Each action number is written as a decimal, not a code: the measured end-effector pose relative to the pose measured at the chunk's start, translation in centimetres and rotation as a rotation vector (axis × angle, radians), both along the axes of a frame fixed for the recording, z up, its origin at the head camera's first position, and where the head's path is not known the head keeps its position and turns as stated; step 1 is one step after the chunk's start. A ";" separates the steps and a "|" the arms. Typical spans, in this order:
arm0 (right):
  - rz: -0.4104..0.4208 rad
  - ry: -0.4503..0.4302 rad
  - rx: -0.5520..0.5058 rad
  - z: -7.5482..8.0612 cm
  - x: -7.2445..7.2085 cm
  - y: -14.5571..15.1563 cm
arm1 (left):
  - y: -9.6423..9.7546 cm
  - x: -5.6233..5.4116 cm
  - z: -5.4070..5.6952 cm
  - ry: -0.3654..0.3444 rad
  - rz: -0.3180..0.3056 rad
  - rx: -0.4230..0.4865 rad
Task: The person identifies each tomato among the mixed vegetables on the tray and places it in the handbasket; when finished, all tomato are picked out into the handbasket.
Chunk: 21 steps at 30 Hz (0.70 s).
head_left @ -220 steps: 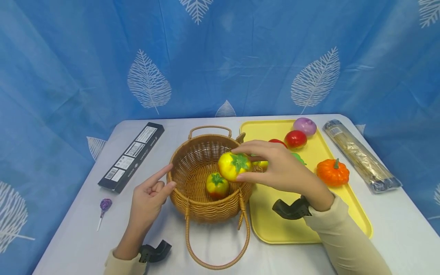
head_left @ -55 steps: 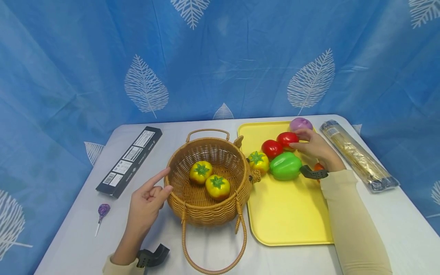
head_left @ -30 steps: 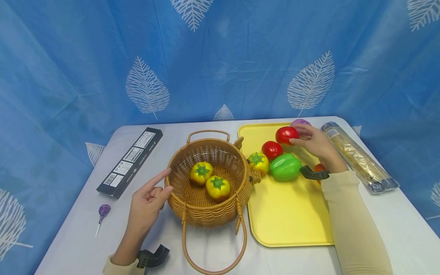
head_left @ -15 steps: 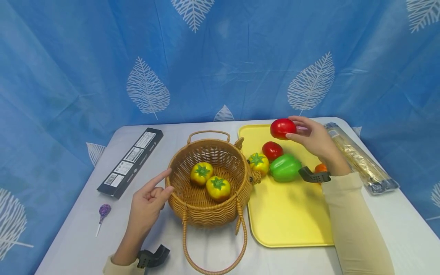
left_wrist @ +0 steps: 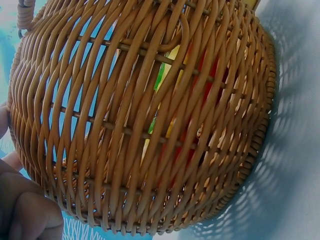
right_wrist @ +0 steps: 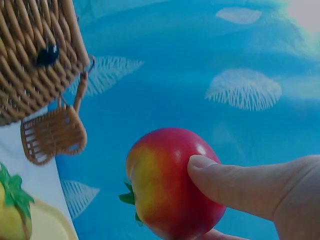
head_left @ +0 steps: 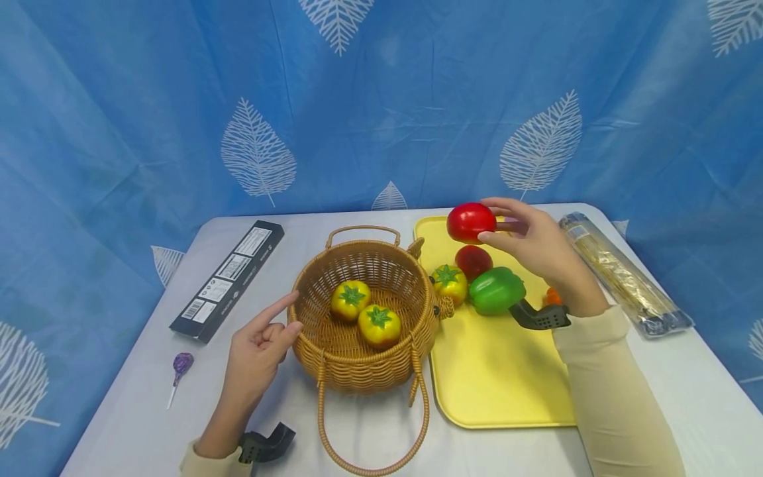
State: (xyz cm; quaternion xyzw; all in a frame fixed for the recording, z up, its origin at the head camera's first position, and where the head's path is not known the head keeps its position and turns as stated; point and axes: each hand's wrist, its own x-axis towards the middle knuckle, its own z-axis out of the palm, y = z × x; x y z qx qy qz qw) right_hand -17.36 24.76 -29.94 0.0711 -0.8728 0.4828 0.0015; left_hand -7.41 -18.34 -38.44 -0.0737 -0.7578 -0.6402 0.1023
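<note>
My right hand (head_left: 533, 242) holds a red toy tomato (head_left: 471, 222) by thumb and fingers, raised over the yellow tray (head_left: 497, 391). In the right wrist view this tomato (right_wrist: 175, 182) shows a yellow side and green leaves. My left hand (head_left: 259, 351) touches the left rim of the wicker basket (head_left: 363, 374) with straight index finger and thumb, its other fingers curled in. Inside the basket lie two yellow toy tomatoes, a rear one (head_left: 350, 299) and a front one (head_left: 379, 326). Through the weave in the left wrist view, patches of red, yellow and green show.
On the tray lie another red tomato (head_left: 473, 263), a yellow one (head_left: 450, 283), a green pepper (head_left: 496, 291) and a partly hidden orange pumpkin (head_left: 553, 296). Left are a black box (head_left: 229, 278) and a lollipop (head_left: 182, 364). A wrapped bundle of sticks (head_left: 622, 271) lies right.
Since 7.3 seconds ago, a second yellow tomato has come to lie in the basket. My right hand has lifted a red tomato off the tray and carried it left. The left hand stays put.
</note>
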 end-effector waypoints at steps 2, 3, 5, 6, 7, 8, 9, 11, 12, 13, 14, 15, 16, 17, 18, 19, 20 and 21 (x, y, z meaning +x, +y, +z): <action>0.020 0.014 -0.006 0.1 0.1 -0.5 | 0.0 0.0 0.0 -0.001 0.000 0.003; 0.029 0.020 -0.008 0.1 0.2 -0.7 | 0.0 0.0 0.0 -0.001 0.000 0.003; 0.048 0.035 -0.007 0.2 0.3 -1.2 | 0.0 0.0 0.0 -0.002 0.000 0.001; 0.057 0.040 -0.010 0.2 0.4 -1.4 | 0.0 0.0 0.0 -0.002 0.002 0.000; 0.064 0.043 -0.009 0.2 0.5 -1.7 | 0.0 0.0 0.0 -0.002 0.002 -0.001; 0.067 0.045 -0.010 0.2 0.7 -1.9 | 0.1 0.0 0.0 -0.002 0.002 -0.003; 0.070 0.041 -0.012 0.3 0.8 -2.1 | 0.1 0.0 0.0 -0.001 0.003 -0.006; 0.074 0.034 -0.017 0.5 1.1 -2.5 | 0.1 0.0 -0.1 0.000 0.003 -0.009; 0.074 0.028 -0.019 0.6 1.3 -2.7 | 0.1 0.0 -0.1 0.001 0.002 -0.008; 0.076 0.025 -0.021 0.7 1.4 -2.8 | 0.0 0.0 -0.1 0.003 0.001 -0.008; 0.077 0.023 -0.024 0.8 1.5 -3.0 | 0.0 0.0 -0.1 0.004 0.001 -0.008; 0.080 0.022 -0.027 0.9 1.7 -3.2 | 0.0 0.0 -0.1 0.005 0.000 -0.009; 0.082 0.027 -0.028 1.0 1.8 -3.3 | 0.0 0.0 -0.1 0.006 0.001 -0.011; 0.086 0.028 -0.030 1.1 1.9 -3.4 | 0.0 0.0 -0.1 0.008 0.000 -0.011; 0.092 0.035 -0.033 1.2 2.0 -3.6 | 0.0 0.0 -0.1 0.011 -0.002 -0.009; 0.100 0.044 -0.037 1.3 2.2 -3.8 | 0.0 0.0 -0.1 0.012 -0.003 -0.008; 0.108 0.052 -0.040 1.4 2.3 -3.9 | 0.0 0.0 0.0 0.014 -0.004 -0.007; 0.119 0.061 -0.045 1.4 2.4 -4.1 | 0.0 0.0 0.0 0.014 -0.004 -0.006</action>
